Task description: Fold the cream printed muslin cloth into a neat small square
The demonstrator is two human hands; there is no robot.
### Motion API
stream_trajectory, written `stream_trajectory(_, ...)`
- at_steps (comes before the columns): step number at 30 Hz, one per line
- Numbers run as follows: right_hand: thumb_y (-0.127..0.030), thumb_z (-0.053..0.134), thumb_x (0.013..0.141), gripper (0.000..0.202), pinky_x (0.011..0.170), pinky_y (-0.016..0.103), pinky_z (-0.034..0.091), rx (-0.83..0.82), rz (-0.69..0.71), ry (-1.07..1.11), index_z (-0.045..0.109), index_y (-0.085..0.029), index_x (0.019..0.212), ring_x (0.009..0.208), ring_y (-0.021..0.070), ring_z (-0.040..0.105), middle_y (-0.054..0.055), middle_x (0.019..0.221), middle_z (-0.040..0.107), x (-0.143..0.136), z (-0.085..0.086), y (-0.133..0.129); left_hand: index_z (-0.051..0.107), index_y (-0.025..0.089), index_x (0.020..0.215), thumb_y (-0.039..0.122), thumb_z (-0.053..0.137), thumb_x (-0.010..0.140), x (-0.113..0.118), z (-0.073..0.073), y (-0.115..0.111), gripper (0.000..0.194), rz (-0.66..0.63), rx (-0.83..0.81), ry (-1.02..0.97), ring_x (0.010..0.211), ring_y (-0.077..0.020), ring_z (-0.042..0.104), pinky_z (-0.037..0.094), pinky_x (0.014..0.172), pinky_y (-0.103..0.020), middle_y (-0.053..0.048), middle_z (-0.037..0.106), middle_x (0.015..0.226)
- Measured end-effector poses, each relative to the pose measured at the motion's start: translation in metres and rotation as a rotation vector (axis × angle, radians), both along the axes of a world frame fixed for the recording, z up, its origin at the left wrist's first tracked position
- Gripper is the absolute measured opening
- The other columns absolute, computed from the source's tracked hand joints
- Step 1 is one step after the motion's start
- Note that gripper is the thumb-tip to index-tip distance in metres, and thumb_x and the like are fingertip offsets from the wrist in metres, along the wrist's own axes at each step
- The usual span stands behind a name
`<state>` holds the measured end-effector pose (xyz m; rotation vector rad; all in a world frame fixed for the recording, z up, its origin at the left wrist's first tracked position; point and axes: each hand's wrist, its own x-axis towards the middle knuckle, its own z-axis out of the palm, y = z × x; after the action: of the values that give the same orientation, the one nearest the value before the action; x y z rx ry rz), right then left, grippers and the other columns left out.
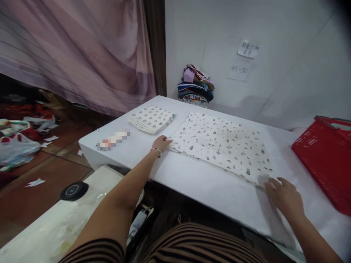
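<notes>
So we've got a white printed cloth [219, 146] spread flat on the white bench [189, 175] right in front of us, little grey motifs all over it, and its near edge shows more than one layer. Our left hand [161, 144], the one with the bracelet [157, 150], is at the near left corner, fingertips right on the edge. Honestly we can't tell if that grip is pinching the fabric or just resting there. Our right hand [285, 195] is at the near right corner, fingers curled and kinda blurry, so we can't say if that grip has hold of the cloth either.

Just past our left hand there's a folded cloth [152, 118] with grey hearts, lying apart from the big one. Left of that, near the bench's end, sits something pixelated [113, 140], no clue what. Over on the right we've got a red basket [323, 160], well clear of the cloth. Behind the bench's far edge, a pile of folded fabrics [195, 86] sits by the wall, and up on that wall are two paper notes [248, 49], the lower one reading "45-50". A pinkish curtain [90, 47] hangs at left, with paper scraps [35, 182] on the floor [16, 204] below.
</notes>
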<state>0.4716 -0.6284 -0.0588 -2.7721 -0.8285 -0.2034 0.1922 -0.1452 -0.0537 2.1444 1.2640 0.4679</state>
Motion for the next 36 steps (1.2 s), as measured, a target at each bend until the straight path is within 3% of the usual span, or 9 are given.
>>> stream_trajectory(3, -0.039, 0.04, 0.083, 0.034, 0.095, 0.041, 0.039, 0.064, 0.281, -0.056, 0.066, -0.021, 0.097, 0.109, 0.0268, 0.05, 0.01, 0.112, 0.059, -0.019, 0.004, 0.045, 0.062, 0.021, 0.098, 0.047, 0.058, 0.076, -0.009, -0.004, -0.007, 0.034, -0.089, 0.145, -0.135, 0.087, -0.0163, 0.057, 0.045, 0.079, -0.028, -0.004, 0.06, 0.106)
stream_trajectory(8, -0.035, 0.041, 0.089, 0.03, 0.089, 0.035, 0.041, 0.149, 0.633, 0.072, 0.066, -0.021, 0.096, 0.1, 0.0224, 0.053, 0.007, 0.104, 0.063, -0.059, 0.011, 0.146, 0.069, 0.024, 0.092, 0.036, 0.06, 0.077, -0.01, -0.007, -0.02, 0.021, -0.496, 0.407, -0.105, 0.1, -0.0199, 0.052, 0.039, 0.089, -0.034, -0.004, 0.063, 0.103)
stream_trajectory(13, -0.031, 0.047, 0.088, 0.023, 0.085, 0.034, 0.041, 0.111, 0.813, 0.087, 0.067, -0.022, 0.096, 0.096, 0.0217, 0.053, 0.007, 0.101, 0.062, -0.077, 0.013, 0.212, 0.071, 0.027, 0.086, 0.034, 0.056, 0.08, -0.001, -0.005, -0.024, 0.018, -0.558, 0.475, 0.021, 0.098, -0.0209, 0.052, 0.032, 0.092, -0.04, -0.003, 0.066, 0.095)
stream_trajectory(17, -0.032, 0.049, 0.087, 0.023, 0.082, 0.033, 0.041, 0.066, 0.823, 0.087, 0.067, -0.021, 0.096, 0.093, 0.0214, 0.052, 0.007, 0.098, 0.062, -0.078, 0.005, 0.225, 0.071, 0.027, 0.083, 0.034, 0.051, 0.084, 0.001, -0.005, -0.023, 0.022, -0.563, 0.47, 0.034, 0.094, -0.0192, 0.053, 0.03, 0.092, -0.041, -0.003, 0.067, 0.09)
stream_trajectory(22, -0.029, 0.04, 0.091, 0.028, 0.078, 0.03, 0.043, 0.131, 0.776, 0.115, 0.067, -0.022, 0.095, 0.091, 0.0198, 0.052, 0.006, 0.096, 0.062, -0.08, 0.0, 0.222, 0.07, 0.026, 0.082, 0.033, 0.048, 0.085, 0.002, -0.005, -0.025, 0.023, -0.573, 0.501, 0.043, 0.095, -0.0194, 0.052, 0.031, 0.091, -0.04, -0.004, 0.067, 0.09)
stream_trajectory(29, -0.027, 0.04, 0.091, 0.026, 0.078, 0.031, 0.043, 0.231, 0.723, 0.094, 0.066, -0.022, 0.09, 0.089, 0.0199, 0.052, 0.006, 0.092, 0.062, -0.085, -0.006, 0.225, 0.067, 0.025, 0.097, 0.031, 0.052, 0.084, 0.012, -0.005, -0.043, 0.021, -0.675, 0.56, -0.01, 0.099, -0.0199, 0.053, 0.032, 0.09, -0.039, -0.005, 0.065, 0.102)
stream_trajectory(36, -0.023, 0.04, 0.091, 0.025, 0.078, 0.029, 0.043, 0.331, 0.729, 0.045, 0.065, -0.021, 0.092, 0.089, 0.0186, 0.053, 0.006, 0.092, 0.062, -0.09, -0.011, 0.225, 0.069, 0.023, 0.081, 0.027, 0.05, 0.085, 0.035, -0.006, -0.055, 0.019, -0.713, 0.522, -0.034, 0.092, -0.0176, 0.054, 0.036, 0.085, -0.034, -0.004, 0.065, 0.092)
